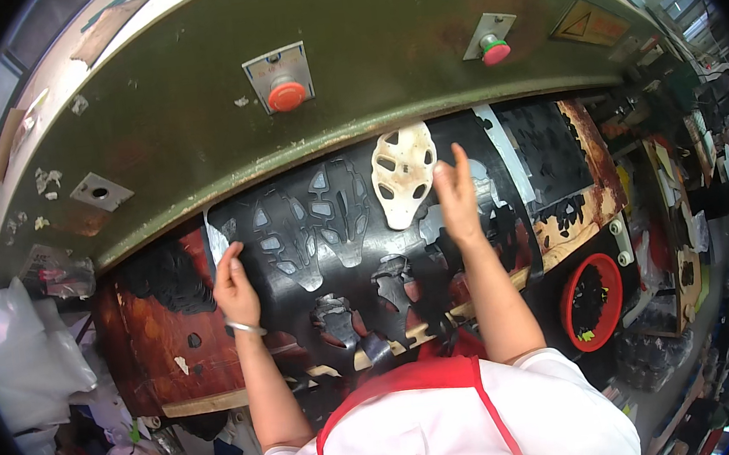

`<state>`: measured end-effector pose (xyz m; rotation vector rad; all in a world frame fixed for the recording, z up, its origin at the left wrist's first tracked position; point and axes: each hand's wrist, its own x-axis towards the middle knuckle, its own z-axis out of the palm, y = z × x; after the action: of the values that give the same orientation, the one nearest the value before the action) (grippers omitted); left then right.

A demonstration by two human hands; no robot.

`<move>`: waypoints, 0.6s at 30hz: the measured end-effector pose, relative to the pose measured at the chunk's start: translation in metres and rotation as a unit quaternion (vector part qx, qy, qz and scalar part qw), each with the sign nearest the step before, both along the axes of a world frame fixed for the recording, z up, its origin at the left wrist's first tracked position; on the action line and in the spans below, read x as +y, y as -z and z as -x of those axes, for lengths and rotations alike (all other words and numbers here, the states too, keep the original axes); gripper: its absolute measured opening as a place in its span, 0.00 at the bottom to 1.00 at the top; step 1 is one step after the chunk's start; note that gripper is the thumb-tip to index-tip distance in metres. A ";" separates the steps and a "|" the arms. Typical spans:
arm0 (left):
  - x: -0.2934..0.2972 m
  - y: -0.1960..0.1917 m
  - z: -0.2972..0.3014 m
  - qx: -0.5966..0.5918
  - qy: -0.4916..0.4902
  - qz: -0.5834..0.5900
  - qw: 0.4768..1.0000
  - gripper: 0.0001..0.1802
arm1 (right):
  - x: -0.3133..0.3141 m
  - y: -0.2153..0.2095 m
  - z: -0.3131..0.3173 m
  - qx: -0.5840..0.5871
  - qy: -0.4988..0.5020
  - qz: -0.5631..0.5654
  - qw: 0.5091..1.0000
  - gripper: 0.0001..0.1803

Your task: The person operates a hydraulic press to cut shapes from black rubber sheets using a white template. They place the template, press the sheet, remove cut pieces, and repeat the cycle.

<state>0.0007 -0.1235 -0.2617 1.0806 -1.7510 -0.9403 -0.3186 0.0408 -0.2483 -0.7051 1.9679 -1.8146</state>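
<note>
A black rubber-like sheet (350,169) lies across the work table, with several cut shapes outlined in it and ragged gaps along its near side. On its far part rests a cream-coloured oval plate (404,171) with several holes, like a cutting die. My right hand (458,196) is beside the plate's right edge, thumb toward it and fingers stretched out; whether it touches the plate I cannot tell. At the sheet's left edge is my left hand (236,291), fingers extended and nothing seen in it. A bangle sits on my left wrist.
A green machine beam (383,59) spans the far side, carrying a red push button (286,95) and a pinkish one with a green ring (495,50). Black cut pieces (163,277) are piled at left. A red basin (574,327) holding dark scraps stands at right.
</note>
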 end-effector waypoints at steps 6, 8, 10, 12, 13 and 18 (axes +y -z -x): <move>0.004 -0.005 -0.058 -0.096 -0.163 0.072 0.979 0.14 | -0.034 -0.053 0.077 0.167 0.163 0.018 0.972 0.36; 0.019 0.003 -0.067 -0.169 -0.187 0.017 0.968 0.14 | -0.054 -0.077 0.097 0.330 0.205 -0.009 0.922 0.42; 0.026 0.016 -0.061 -0.229 -0.159 -0.060 0.959 0.14 | -0.079 -0.090 0.107 0.417 0.210 -0.069 0.881 0.48; 0.024 0.028 -0.047 -0.310 -0.146 0.023 0.939 0.17 | -0.095 -0.091 0.106 0.388 0.222 -0.065 0.892 0.54; 0.017 0.029 -0.043 -0.301 -0.177 0.036 0.936 0.18 | -0.097 -0.088 0.103 0.388 0.224 -0.061 0.892 0.55; -0.009 0.025 -0.033 -0.302 -0.181 0.033 0.935 0.19 | -0.090 -0.069 0.100 0.398 0.219 -0.065 0.888 0.55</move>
<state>0.0335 -0.1322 -0.2871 1.7009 -1.9360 -0.3256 -0.4187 -0.0494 -0.1790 -1.1688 2.9520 -1.7440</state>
